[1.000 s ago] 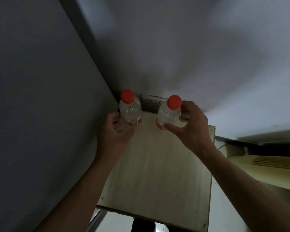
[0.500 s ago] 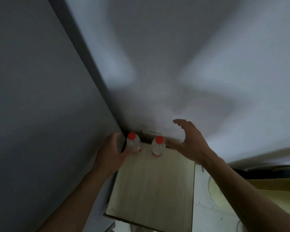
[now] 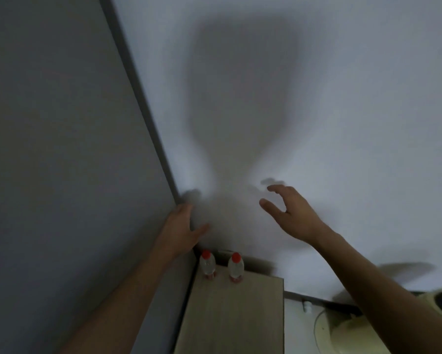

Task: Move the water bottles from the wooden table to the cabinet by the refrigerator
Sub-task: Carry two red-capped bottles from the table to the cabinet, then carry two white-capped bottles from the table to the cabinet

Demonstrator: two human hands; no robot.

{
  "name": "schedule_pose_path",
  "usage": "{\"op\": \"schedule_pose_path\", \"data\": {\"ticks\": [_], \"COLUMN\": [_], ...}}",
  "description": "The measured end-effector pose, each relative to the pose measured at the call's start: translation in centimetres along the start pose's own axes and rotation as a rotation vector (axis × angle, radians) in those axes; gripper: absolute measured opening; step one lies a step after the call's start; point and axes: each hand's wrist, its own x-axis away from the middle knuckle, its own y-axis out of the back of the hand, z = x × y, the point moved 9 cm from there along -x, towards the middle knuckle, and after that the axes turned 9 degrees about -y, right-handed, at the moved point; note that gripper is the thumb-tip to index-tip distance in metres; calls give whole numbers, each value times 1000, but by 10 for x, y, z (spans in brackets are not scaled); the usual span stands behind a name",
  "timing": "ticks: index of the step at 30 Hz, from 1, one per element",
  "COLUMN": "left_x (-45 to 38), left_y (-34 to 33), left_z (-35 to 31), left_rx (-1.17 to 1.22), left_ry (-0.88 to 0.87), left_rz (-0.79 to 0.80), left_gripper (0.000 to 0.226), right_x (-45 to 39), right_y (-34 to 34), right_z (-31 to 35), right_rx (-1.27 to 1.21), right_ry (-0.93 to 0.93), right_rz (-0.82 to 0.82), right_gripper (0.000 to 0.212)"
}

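Two clear plastic water bottles with red caps, standing upright on the light wooden cabinet top point(image 3: 235, 315), at its far edge. Left bottle point(image 3: 207, 265) close to the far left corner of the cabinet top, beside the grey refrigerator side point(image 3: 61, 149). Right bottle point(image 3: 235, 267) just beside it, a small gap between, not touching. Reddish label band near the base of each.

Left hand point(image 3: 181, 231) raised above the cabinet top, against the edge of the grey refrigerator side, fingers nearly straight and relaxed, thumb out toward the right, holding nothing. Well apart from the left bottle, which stands below it.

Right hand point(image 3: 289, 213) also above the cabinet top and to the right of the bottles, in front of the white wall point(image 3: 317, 98). Fingers spread and loosely curved, thumb apart from them, nothing between. No contact with either bottle.

Right of the cabinet top, low down, a pale yellow object point(image 3: 355, 335), blurred, cannot tell what. Soft shadows of head and hands on the white wall.
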Motion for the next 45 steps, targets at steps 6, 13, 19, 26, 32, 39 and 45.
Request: {"op": "schedule_pose_path", "data": {"ticks": [6,13,19,26,32,39,45], "left_x": [4,-5,-17,-27,-21,39,126], "left_y": [23,14,-17,-58,-94,-134,-172], "left_z": [-43,-72,-113,-176,-251,-337,-425], "left_rx": [5,-65,-100,-29,20,48,32], "left_ry": [-49,-111,-210,-418,-664,-893,-1088], "left_rz": [-44,-30,39,139,280,418,491], "left_gripper": [70,71,73,68,69,67,65], "right_x": [10,15,28,85,188,320,441], "right_y": [32,55,80,117,157,175,196], "right_z": [4,-11,-48,-91,-127,-146,-176], "right_rx": [48,47,38,43,85,119,67], "right_ry": [19,40,9,-153,-414,-620,-758], "right_rz": [-17,-72,-87,-228,-427,-603,-779], "right_gripper": [66,73,81,82,70,78,72]}}
